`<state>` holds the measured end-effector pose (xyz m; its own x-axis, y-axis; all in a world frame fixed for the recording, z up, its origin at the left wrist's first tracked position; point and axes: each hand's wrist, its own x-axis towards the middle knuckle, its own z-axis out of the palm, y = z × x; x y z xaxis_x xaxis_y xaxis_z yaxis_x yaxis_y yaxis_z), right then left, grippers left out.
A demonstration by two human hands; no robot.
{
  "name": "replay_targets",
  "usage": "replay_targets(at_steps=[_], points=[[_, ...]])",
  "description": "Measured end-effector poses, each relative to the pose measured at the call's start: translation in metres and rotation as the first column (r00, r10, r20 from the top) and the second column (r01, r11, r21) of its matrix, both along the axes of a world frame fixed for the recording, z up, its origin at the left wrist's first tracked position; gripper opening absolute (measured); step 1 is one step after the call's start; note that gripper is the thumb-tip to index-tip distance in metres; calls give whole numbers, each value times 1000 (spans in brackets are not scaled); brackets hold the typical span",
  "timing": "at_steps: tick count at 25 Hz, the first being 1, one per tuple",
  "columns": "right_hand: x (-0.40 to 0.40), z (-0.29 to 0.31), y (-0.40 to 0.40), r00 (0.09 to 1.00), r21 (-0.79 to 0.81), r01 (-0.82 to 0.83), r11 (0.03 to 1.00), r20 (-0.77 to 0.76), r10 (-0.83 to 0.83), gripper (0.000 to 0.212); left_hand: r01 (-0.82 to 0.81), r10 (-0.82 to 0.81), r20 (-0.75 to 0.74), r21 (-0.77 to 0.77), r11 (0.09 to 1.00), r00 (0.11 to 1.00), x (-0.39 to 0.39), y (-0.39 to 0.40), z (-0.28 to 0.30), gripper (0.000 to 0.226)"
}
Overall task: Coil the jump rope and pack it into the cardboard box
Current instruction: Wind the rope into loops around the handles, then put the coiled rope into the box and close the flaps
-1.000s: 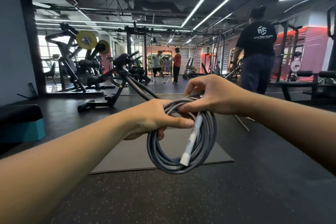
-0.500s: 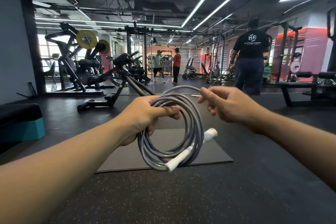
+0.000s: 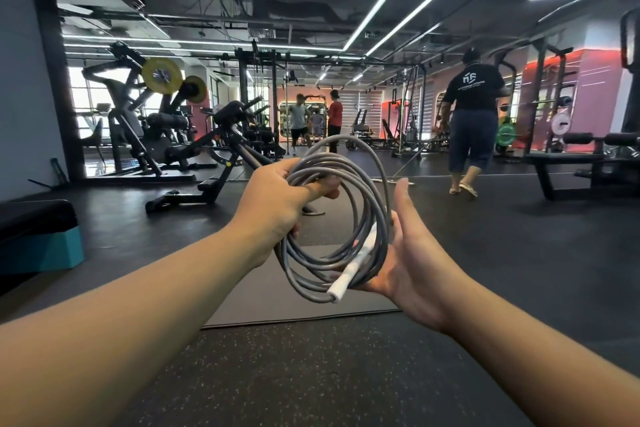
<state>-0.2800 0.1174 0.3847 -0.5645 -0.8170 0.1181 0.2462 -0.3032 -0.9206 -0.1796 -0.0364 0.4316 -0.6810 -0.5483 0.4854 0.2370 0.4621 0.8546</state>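
Head view shows the grey jump rope (image 3: 332,218) coiled in the air, my left hand (image 3: 277,208) gripping its top while my flat, released right hand (image 3: 408,253) cups the side by the white handle (image 3: 353,263). Loose loops could spring apart if my grip slips. Below lie a grey mat (image 3: 277,295) and dark gym floor (image 3: 346,374); I see no box.

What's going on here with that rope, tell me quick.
A person in a gym is coiling a grey jump rope. The left hand grips the loops at the top of the coil, while the right hand, fingers straight, supports the coil from the lower right side. A white handle hangs across the loops. The coil is held in the air above a grey floor mat. No cardboard box is in view, so packing has not started.
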Motion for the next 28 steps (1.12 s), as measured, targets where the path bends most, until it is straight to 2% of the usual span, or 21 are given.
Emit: replay_targets(at_steps=[2, 5, 8, 10, 13, 21, 24, 28], points=[[7, 6, -4, 996, -68, 22, 997, -88, -27, 59, -97, 97, -24, 6, 995, 995, -3, -1, -6, 16], [13, -1, -19, 950, -94, 162, 982, -253, -181, 70, -176, 184, -63, 118, 977, 981, -5, -3, -16, 15], [15, -19, -36, 827, -154, 358, 921, -404, -390, 32, -190, 207, -62, 208, 959, 976, -3, 0, -34, 14], [18, -33, -47, 757, -193, 439, 878, -447, -477, 23, -206, 223, -39, 252, 946, 974, 2, -1, -52, 12], [26, -56, -59, 779, -218, 410, 886, -422, -464, 20, -205, 223, -19, 327, 923, 975, 15, -8, -79, 18], [49, -82, -89, 826, -163, 348, 923, -413, -384, 20, -10, 95, -161, 462, 887, 982, 55, -33, -119, 40], [65, -77, -105, 800, -101, 365, 925, -474, -367, 20, -103, 201, -128, 535, 839, 971, 74, -38, -116, 30], [116, -29, -128, 833, 6, 274, 962, -501, -234, 19, -239, 386, -87, 656, 716, 918, 129, -44, -78, 25]])
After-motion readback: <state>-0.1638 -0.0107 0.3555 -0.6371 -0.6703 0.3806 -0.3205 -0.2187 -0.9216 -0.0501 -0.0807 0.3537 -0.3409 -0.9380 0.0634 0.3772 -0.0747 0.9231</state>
